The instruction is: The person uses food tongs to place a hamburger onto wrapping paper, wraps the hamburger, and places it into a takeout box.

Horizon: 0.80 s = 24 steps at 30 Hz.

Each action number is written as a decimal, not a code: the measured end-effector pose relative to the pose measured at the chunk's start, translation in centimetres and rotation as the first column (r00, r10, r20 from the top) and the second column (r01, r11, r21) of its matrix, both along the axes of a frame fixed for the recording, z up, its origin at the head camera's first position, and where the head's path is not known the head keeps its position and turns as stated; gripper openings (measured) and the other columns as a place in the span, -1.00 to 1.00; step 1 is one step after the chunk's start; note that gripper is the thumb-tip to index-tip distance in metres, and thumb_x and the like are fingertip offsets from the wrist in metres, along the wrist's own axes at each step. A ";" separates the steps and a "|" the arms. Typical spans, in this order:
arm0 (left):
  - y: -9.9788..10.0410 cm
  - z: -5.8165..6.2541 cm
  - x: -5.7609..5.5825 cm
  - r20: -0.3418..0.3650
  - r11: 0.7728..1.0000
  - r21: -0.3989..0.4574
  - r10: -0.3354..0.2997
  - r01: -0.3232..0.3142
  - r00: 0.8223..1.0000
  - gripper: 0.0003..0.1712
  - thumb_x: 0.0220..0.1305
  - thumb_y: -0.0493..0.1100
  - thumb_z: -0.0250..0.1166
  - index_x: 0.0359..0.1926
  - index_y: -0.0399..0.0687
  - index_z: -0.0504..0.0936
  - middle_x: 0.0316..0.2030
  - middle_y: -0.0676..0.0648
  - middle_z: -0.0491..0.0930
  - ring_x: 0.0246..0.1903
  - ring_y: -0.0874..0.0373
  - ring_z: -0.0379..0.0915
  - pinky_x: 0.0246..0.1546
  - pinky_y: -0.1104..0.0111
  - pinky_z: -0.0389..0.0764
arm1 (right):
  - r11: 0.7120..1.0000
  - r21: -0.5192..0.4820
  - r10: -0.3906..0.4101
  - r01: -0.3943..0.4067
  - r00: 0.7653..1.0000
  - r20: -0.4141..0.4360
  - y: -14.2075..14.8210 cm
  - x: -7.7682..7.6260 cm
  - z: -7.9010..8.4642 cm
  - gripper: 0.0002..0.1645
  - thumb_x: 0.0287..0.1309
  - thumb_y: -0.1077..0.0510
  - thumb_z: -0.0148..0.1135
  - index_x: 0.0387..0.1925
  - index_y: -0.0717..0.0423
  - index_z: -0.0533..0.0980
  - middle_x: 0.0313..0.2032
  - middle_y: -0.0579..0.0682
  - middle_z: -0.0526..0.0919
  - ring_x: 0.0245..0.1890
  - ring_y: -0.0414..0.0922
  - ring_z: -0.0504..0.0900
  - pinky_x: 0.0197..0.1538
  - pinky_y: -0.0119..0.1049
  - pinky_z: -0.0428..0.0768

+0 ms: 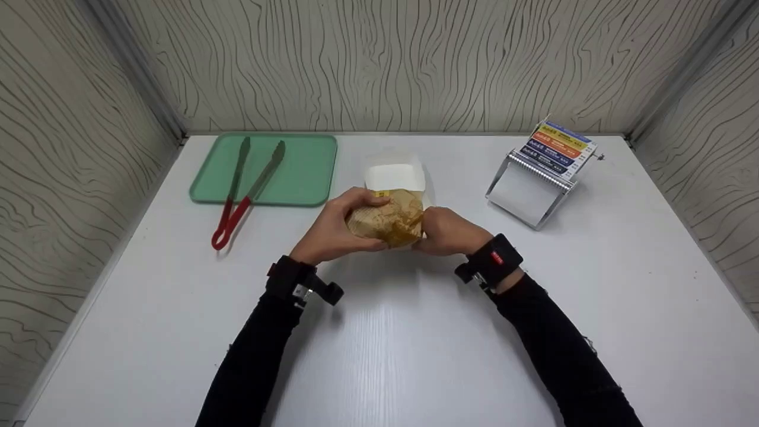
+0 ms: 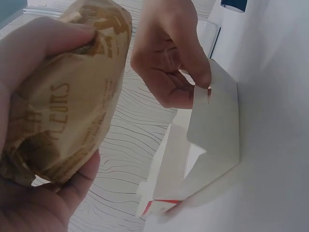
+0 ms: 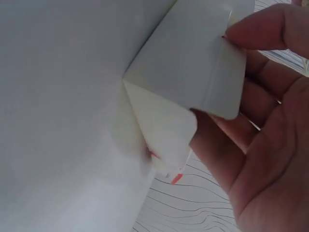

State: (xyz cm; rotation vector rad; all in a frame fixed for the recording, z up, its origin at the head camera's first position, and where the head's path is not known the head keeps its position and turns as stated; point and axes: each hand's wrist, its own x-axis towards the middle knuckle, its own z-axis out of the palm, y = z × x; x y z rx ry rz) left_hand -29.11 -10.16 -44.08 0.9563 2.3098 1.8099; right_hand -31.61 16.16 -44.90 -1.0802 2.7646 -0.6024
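Observation:
My left hand [image 1: 339, 230] grips a burger-sized bundle in brown printed paper [image 1: 385, 220], fingers on its far side and thumb on the near side. In the left wrist view the crumpled wrapper [image 2: 72, 96] shows lettering and darker patches. Below and behind the bundle stands an open white carton box [image 1: 395, 176], its lid raised at the back. My right hand [image 1: 452, 231] pinches the carton's near wall [image 3: 188, 53] between thumb and fingers, as the right wrist view shows. The bundle is held above the carton and hides much of it in the head view.
At the left lies a green tray [image 1: 308, 172] with red-handled metal tongs [image 1: 237, 207] across it, handles hanging over its near edge. A metal label dispenser [image 1: 542, 172] with coloured label strips stands at the right. Patterned walls [image 1: 391, 65] border the white table [image 1: 379, 356].

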 end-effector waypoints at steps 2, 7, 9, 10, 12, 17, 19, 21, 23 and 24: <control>0.0 -0.1 0.0 -0.003 1.000 -0.003 -0.001 0.001 1.000 -0.22 -0.05 -0.28 0.68 0.25 0.09 0.65 0.18 0.02 0.56 0.23 0.10 0.45 0.15 0.26 0.53 | 1.000 0.007 -0.027 0.027 0.998 0.054 0.0 0.0 0.1 -0.73 0.03 0.16 0.46 -0.24 0.23 0.65 -0.44 0.06 0.68 -0.42 -0.07 0.58 -0.27 -0.11 0.62; 0.2 -0.2 0.0 -0.006 1.000 -0.013 -0.005 0.005 1.000 -0.22 -0.06 -0.28 0.68 0.25 0.09 0.65 0.17 0.02 0.57 0.21 0.10 0.45 0.16 0.26 0.51 | 0.999 -0.024 -0.031 0.036 0.985 0.168 0.0 0.1 0.3 -0.67 0.08 0.18 0.46 -0.12 0.24 0.63 -0.33 0.07 0.69 -0.38 -0.12 0.57 -0.25 -0.21 0.61; 0.2 -0.2 0.1 -0.005 1.000 -0.019 -0.009 0.009 1.000 -0.22 -0.07 -0.28 0.68 0.24 0.08 0.65 0.17 0.03 0.58 0.20 0.11 0.45 0.15 0.26 0.51 | 0.999 -0.040 -0.016 0.024 0.981 0.194 0.1 0.1 0.2 -0.64 0.11 0.18 0.45 -0.06 0.23 0.62 -0.28 0.08 0.70 -0.35 -0.13 0.58 -0.22 -0.23 0.60; 0.2 -0.2 0.0 -0.003 1.000 -0.019 -0.011 0.011 1.000 -0.23 -0.07 -0.28 0.68 0.24 0.08 0.65 0.16 0.03 0.58 0.20 0.11 0.45 0.15 0.26 0.51 | 0.999 -0.047 -0.010 0.020 0.979 0.205 0.1 0.1 0.2 -0.63 0.12 0.18 0.45 -0.03 0.22 0.62 -0.25 0.09 0.71 -0.33 -0.13 0.59 -0.19 -0.23 0.61; 0.3 -0.3 0.0 -0.006 1.000 -0.024 -0.012 0.012 1.000 -0.23 -0.08 -0.29 0.68 0.23 0.07 0.65 0.16 0.03 0.58 0.20 0.12 0.45 0.16 0.25 0.50 | 0.998 -0.057 -0.002 0.016 0.975 0.224 0.2 0.1 0.1 -0.58 0.15 0.18 0.45 0.04 0.21 0.61 -0.18 0.10 0.72 -0.26 -0.10 0.62 -0.11 -0.19 0.63; 0.2 -0.3 -0.1 -0.019 1.000 -0.024 -0.010 0.009 1.000 -0.22 -0.09 -0.29 0.68 0.23 0.08 0.66 0.16 0.05 0.59 0.20 0.14 0.46 0.17 0.24 0.50 | 0.997 -0.077 0.018 0.007 0.950 0.312 0.1 0.3 0.1 -0.29 0.19 0.19 0.42 0.35 0.17 0.42 0.18 0.16 0.61 0.14 0.04 0.60 0.31 -0.01 0.54; 0.2 -0.3 -0.1 -0.025 1.000 -0.022 -0.008 0.007 1.000 -0.22 -0.09 -0.29 0.69 0.23 0.08 0.66 0.16 0.05 0.59 0.20 0.14 0.46 0.18 0.25 0.49 | 0.996 -0.085 0.033 -0.005 0.940 0.339 -0.1 0.6 0.1 -0.19 0.19 0.19 0.41 0.43 0.17 0.32 0.28 0.18 0.52 0.27 0.09 0.53 0.41 0.04 0.45; 0.2 -0.2 0.0 -0.033 1.000 -0.024 -0.007 0.006 0.999 -0.22 -0.08 -0.29 0.69 0.23 0.07 0.66 0.16 0.05 0.59 0.21 0.15 0.46 0.20 0.25 0.48 | 0.996 -0.087 0.049 -0.019 0.937 0.346 -0.4 0.8 0.1 -0.15 0.19 0.21 0.41 0.46 0.17 0.28 0.33 0.18 0.47 0.31 0.11 0.49 0.45 0.06 0.40; 0.2 -0.1 0.1 -0.036 1.000 -0.022 -0.011 0.011 0.999 -0.22 -0.08 -0.29 0.68 0.24 0.07 0.65 0.16 0.05 0.59 0.21 0.15 0.46 0.21 0.25 0.48 | 0.996 -0.087 0.055 -0.027 0.938 0.342 -0.6 1.0 0.0 -0.17 0.20 0.21 0.40 0.45 0.16 0.27 0.33 0.17 0.47 0.31 0.09 0.48 0.46 0.05 0.40; 0.2 -0.1 0.1 -0.036 1.000 -0.023 -0.015 0.014 0.999 -0.22 -0.07 -0.29 0.68 0.24 0.07 0.65 0.16 0.04 0.59 0.21 0.15 0.46 0.22 0.25 0.48 | 0.996 -0.086 0.056 -0.029 0.939 0.338 -0.7 1.1 0.0 -0.19 0.20 0.22 0.40 0.44 0.16 0.29 0.31 0.16 0.47 0.29 0.08 0.49 0.44 0.05 0.41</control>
